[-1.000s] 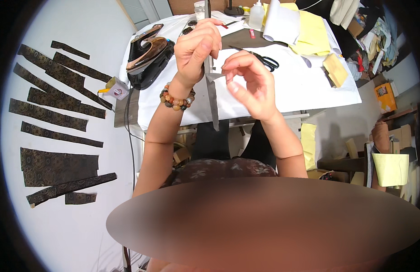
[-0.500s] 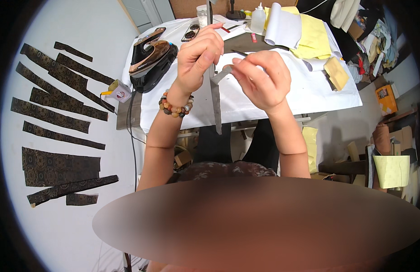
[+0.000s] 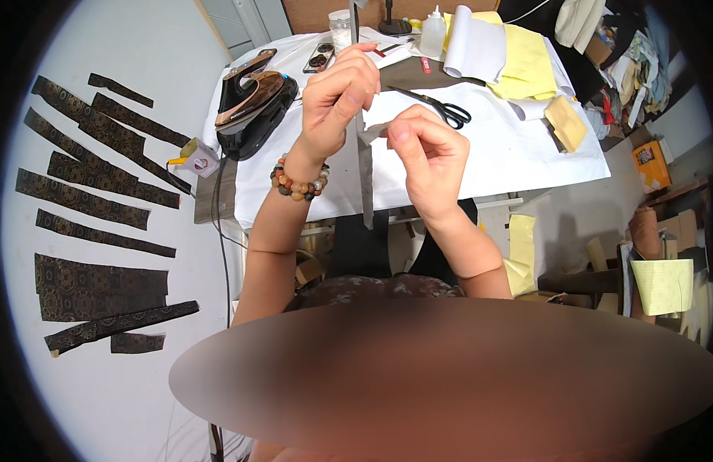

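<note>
Noted at left: a broad white surface, bearing separate pieces of dark patterned fabric, most set at a slant. Found at centre: a table, spread with a white covering over much of its top. Recorded toward its far right: yellow sheets, beside a loosely rolled white sheet. Recorded at its left: an iron in black and copper tones, resting on a dark base. Located in the air between the hands: a long grey strip, running near upright, with its lower end down by the table's front edge. Observed the left hand closed on the strip, showing it above and below the curled fingers; unable to see the exact contact. Observed the right hand partly curled, with thumb and forefinger pinched on a short grey flap at the strip's side. Found beyond the right hand: black scissors, lying flat. Noted on the left wrist: beaded bracelets. Noted farther back: a squeeze bottle, standing upright near a small red item.
</note>
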### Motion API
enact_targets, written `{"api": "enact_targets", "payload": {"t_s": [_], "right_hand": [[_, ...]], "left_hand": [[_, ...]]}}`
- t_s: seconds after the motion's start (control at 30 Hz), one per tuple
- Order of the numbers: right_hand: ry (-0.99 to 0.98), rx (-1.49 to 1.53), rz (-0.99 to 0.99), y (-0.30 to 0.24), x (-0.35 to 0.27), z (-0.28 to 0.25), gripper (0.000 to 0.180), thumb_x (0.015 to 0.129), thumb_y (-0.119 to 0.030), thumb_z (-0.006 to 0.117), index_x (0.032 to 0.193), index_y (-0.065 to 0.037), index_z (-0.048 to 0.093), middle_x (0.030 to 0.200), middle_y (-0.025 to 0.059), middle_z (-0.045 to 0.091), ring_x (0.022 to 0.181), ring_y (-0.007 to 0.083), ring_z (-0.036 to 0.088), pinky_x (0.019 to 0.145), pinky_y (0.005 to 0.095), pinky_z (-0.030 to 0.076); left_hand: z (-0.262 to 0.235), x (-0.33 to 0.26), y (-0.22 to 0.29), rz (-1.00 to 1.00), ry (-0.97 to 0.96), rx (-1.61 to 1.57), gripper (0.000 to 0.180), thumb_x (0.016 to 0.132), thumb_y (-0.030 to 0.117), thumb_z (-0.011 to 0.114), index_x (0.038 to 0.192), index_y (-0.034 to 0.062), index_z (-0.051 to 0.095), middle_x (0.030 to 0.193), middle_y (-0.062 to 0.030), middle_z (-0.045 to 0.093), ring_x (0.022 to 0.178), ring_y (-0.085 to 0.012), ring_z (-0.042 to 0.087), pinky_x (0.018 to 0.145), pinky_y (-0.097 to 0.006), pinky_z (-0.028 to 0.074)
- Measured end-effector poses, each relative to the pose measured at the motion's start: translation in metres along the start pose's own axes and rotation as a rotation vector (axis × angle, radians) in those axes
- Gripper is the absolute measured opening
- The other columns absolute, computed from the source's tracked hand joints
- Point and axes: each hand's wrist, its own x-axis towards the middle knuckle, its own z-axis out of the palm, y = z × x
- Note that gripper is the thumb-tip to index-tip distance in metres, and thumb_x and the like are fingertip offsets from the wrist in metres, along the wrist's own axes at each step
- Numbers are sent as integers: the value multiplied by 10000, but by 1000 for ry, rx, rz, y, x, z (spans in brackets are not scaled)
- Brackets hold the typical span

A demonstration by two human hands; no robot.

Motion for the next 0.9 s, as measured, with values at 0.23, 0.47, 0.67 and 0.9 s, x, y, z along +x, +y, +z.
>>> {"api": "enact_targets", "payload": {"t_s": [0.23, 0.47, 0.67, 0.9], "right_hand": [[109, 128, 129, -9, -3, 16, 134, 859, -19, 787, 766, 27, 702, 727, 6, 631, 630, 34, 489, 574, 209, 380], [169, 13, -52, -7, -10, 17, 109, 830, 46, 787, 795, 31, 684, 751, 28, 630, 639, 54, 516, 583, 210, 401], [156, -67, -184, -4, -12, 14, 101, 842, 58, 772, 819, 33, 677, 768, 46, 633, 645, 77, 532, 589, 214, 413], [133, 47, -63, 2, -9, 11, 94, 857, 44, 767, 831, 32, 678, 795, 52, 631, 695, 86, 538, 624, 222, 422]], "left_hand": [[3, 0, 0, 6, 17, -2, 459, 1048, 347, 482, 690, 62, 512, 699, -47, 530, 761, -231, 566, 1066, -557, 378], [3, 1, -1, -24, 16, -34, 457, 1036, 363, 503, 682, 74, 511, 729, -49, 546, 769, -213, 557, 1075, -521, 355], [2, -1, -2, -58, 20, -89, 443, 1017, 376, 549, 681, 89, 517, 738, -36, 539, 769, -194, 533, 1100, -483, 302], [2, 0, -4, -53, 50, -125, 377, 979, 290, 619, 678, 90, 507, 696, 3, 528, 715, -158, 516, 1070, -457, 338]]}}
